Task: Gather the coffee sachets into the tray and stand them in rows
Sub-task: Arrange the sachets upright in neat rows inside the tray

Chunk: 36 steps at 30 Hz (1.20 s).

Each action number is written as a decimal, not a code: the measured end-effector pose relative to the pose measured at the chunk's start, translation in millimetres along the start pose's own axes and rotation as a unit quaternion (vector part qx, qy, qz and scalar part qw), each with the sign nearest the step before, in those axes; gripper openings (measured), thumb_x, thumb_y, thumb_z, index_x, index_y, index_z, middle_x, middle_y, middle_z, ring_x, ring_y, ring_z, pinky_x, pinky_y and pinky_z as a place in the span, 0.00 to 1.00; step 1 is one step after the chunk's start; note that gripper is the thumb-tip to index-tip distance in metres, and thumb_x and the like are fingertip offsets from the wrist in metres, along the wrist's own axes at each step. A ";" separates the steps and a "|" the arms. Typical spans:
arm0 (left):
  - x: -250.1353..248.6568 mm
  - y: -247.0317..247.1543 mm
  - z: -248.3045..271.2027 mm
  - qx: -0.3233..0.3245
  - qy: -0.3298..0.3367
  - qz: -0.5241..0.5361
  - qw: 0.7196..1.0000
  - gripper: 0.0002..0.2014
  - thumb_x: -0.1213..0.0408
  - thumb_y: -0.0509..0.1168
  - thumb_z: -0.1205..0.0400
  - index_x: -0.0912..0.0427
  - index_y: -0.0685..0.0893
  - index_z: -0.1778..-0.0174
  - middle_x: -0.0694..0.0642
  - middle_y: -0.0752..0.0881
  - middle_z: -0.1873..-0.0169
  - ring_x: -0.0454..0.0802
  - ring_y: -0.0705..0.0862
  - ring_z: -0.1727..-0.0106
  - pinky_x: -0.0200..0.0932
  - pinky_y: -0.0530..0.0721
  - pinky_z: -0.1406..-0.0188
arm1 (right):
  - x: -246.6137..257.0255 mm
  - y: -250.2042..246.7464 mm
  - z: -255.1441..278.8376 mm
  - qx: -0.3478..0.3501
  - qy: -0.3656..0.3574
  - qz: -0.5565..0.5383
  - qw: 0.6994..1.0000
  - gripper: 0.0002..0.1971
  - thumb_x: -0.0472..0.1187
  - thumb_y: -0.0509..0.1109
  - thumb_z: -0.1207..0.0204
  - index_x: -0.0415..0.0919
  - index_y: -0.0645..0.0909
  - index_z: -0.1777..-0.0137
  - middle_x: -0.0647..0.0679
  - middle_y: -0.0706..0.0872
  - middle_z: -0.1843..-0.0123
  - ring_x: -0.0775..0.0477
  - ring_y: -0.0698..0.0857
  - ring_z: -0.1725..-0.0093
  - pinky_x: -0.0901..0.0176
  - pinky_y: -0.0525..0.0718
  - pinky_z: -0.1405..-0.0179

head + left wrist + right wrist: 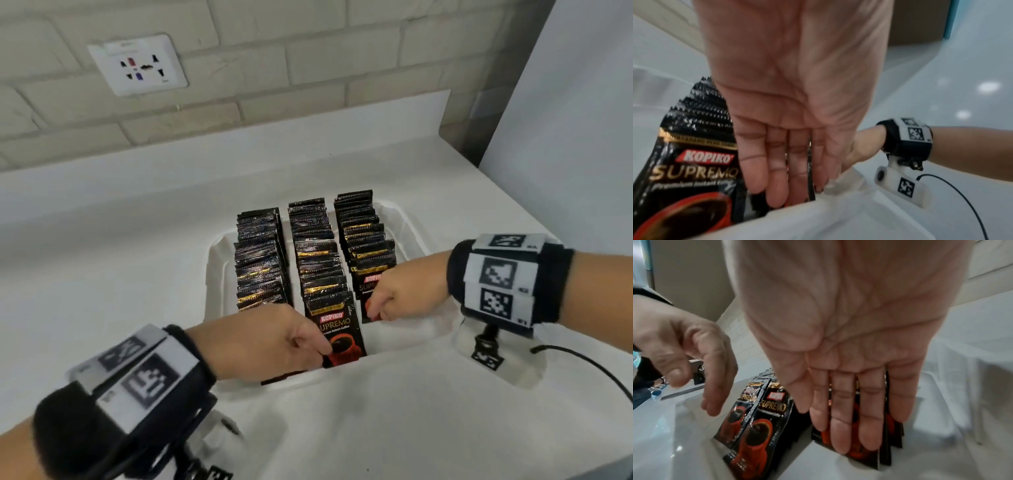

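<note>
A white tray (pixel 219 260) on the counter holds three rows of black coffee sachets standing upright: left row (pixel 260 260), middle row (pixel 317 253), right row (pixel 363 233). My left hand (pixel 308 342) reaches into the tray's front, fingers straight (pixel 789 162), thumb touching the middle row's front sachet (pixel 339 329) (pixel 694 162). It hides the front of the left row. My right hand (pixel 394 298) presses straight fingers (pixel 855 410) flat against the right row's front sachet (pixel 859 457). The left hand (pixel 694 353) also shows in the right wrist view, beside the other rows' front sachets (pixel 764 418).
The white counter (pixel 102 274) runs to a tiled wall with a socket (pixel 137 65). A white panel (pixel 565 102) rises at the right. A black cable (pixel 589 363) trails from my right wrist camera. A dark sachet edge (pixel 281 377) shows under my left hand.
</note>
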<state>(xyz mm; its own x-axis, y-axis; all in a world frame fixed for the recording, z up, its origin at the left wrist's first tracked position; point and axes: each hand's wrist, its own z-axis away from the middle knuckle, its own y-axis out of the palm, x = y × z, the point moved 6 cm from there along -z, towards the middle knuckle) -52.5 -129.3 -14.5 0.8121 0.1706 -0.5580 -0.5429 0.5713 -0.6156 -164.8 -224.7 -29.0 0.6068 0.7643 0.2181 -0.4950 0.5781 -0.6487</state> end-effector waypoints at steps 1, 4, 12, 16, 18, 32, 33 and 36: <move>-0.2 2.5 -4.1 0.014 0.000 -0.010 1.000 0.13 0.56 0.62 0.17 0.44 0.82 0.37 0.30 0.83 0.56 0.24 0.82 0.55 0.23 0.78 0.48 | -0.1 -0.5 -0.6 -0.007 -0.002 -0.004 1.000 0.18 0.40 0.54 0.16 0.46 0.75 0.29 0.54 0.78 0.30 0.53 0.76 0.33 0.61 0.70 0.30; -1.0 7.9 -14.7 0.040 -0.005 -0.071 0.997 0.16 0.55 0.59 0.16 0.44 0.78 0.32 0.40 0.84 0.41 0.35 0.81 0.42 0.32 0.78 0.38 | -1.0 1.2 -0.8 -0.014 -0.008 -0.017 1.000 0.18 0.39 0.53 0.16 0.46 0.77 0.30 0.54 0.79 0.31 0.55 0.76 0.34 0.66 0.69 0.36; -10.3 2.0 -22.4 0.010 0.019 -0.044 0.999 0.15 0.56 0.59 0.16 0.46 0.80 0.34 0.30 0.84 0.65 0.26 0.80 0.65 0.21 0.74 0.63 | -9.2 16.9 5.4 -0.031 -0.023 -0.076 0.996 0.17 0.43 0.55 0.16 0.48 0.78 0.32 0.58 0.80 0.33 0.63 0.76 0.42 0.75 0.70 0.49; -29.3 -22.4 -22.5 -0.093 0.049 0.029 0.994 0.09 0.58 0.64 0.18 0.43 0.85 0.46 0.40 0.86 0.69 0.31 0.82 0.70 0.25 0.79 0.67 | -9.6 17.8 7.8 -0.040 -0.036 -0.112 0.992 0.16 0.43 0.56 0.17 0.50 0.78 0.32 0.61 0.80 0.34 0.63 0.76 0.43 0.80 0.69 0.50; -35.0 -40.0 -18.4 -0.147 0.056 0.036 0.987 0.06 0.58 0.66 0.20 0.39 0.84 0.55 0.37 0.83 0.73 0.27 0.79 0.73 0.23 0.75 0.70 | -10.2 13.4 14.2 -0.052 -0.050 -0.138 0.988 0.15 0.41 0.58 0.17 0.49 0.79 0.34 0.61 0.82 0.41 0.61 0.79 0.45 0.75 0.75 0.44; -6.8 -31.9 -14.1 -0.186 -0.027 -0.201 0.962 0.15 0.55 0.67 0.21 0.50 0.79 0.39 0.43 0.73 0.56 0.41 0.74 0.55 0.33 0.71 0.58 | 3.0 -23.0 12.5 -0.270 -0.045 -0.218 0.937 0.10 0.42 0.71 0.25 0.47 0.81 0.44 0.52 0.85 0.58 0.56 0.83 0.58 0.75 0.74 0.64; -7.2 -31.8 -14.4 -0.190 -0.025 -0.207 0.959 0.15 0.55 0.66 0.20 0.51 0.79 0.39 0.44 0.73 0.55 0.42 0.73 0.54 0.34 0.71 0.57 | 6.4 -23.3 10.0 -0.268 -0.046 -0.210 0.939 0.11 0.42 0.71 0.25 0.46 0.81 0.43 0.55 0.84 0.60 0.58 0.82 0.59 0.74 0.73 0.64; -6.9 -31.9 -15.5 -0.196 -0.026 -0.213 0.957 0.13 0.55 0.65 0.20 0.51 0.80 0.40 0.44 0.72 0.54 0.42 0.73 0.52 0.37 0.76 0.51 | 13.8 -23.2 3.8 -0.256 -0.047 -0.172 0.950 0.13 0.43 0.71 0.25 0.45 0.80 0.41 0.56 0.83 0.60 0.62 0.78 0.62 0.74 0.71 0.65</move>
<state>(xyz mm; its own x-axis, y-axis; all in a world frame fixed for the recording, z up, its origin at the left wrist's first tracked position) -44.1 -161.2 0.3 0.9816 0.0339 -0.1881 -0.1905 0.2548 -0.9480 -147.3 -226.4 -8.2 0.6085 0.5913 0.5292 0.1044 0.6015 -0.7921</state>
